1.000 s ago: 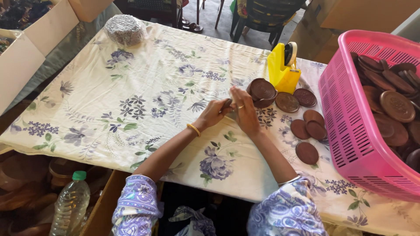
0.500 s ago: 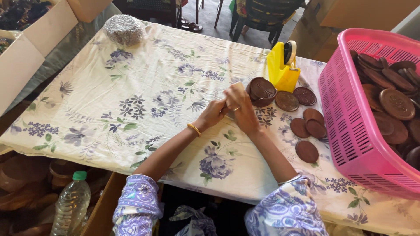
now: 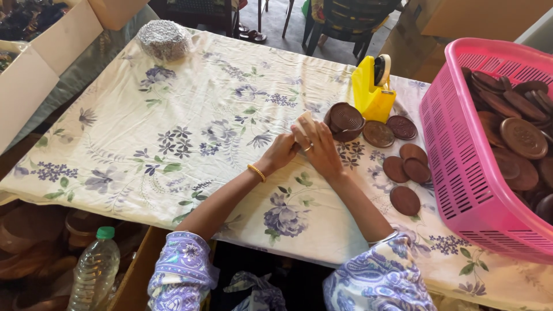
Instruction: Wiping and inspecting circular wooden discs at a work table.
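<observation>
- Right now my left hand [image 3: 280,154] and right hand [image 3: 318,148] meet over the flowered tabletop [image 3: 190,132]; both grips pinch one small pale piece [image 3: 303,122], which sits raised between the fingertips.
- Just beside the right hand stands a stack of brown discs [image 3: 344,120], with loose discs [image 3: 405,200] lying flat near it.
- Behind them, a yellow tape dispenser [image 3: 372,91]; further right, a pink basket [image 3: 461,173] full of discs.
- To do this well, I judge, keep both pinches light and the piece above the cloth.
</observation>
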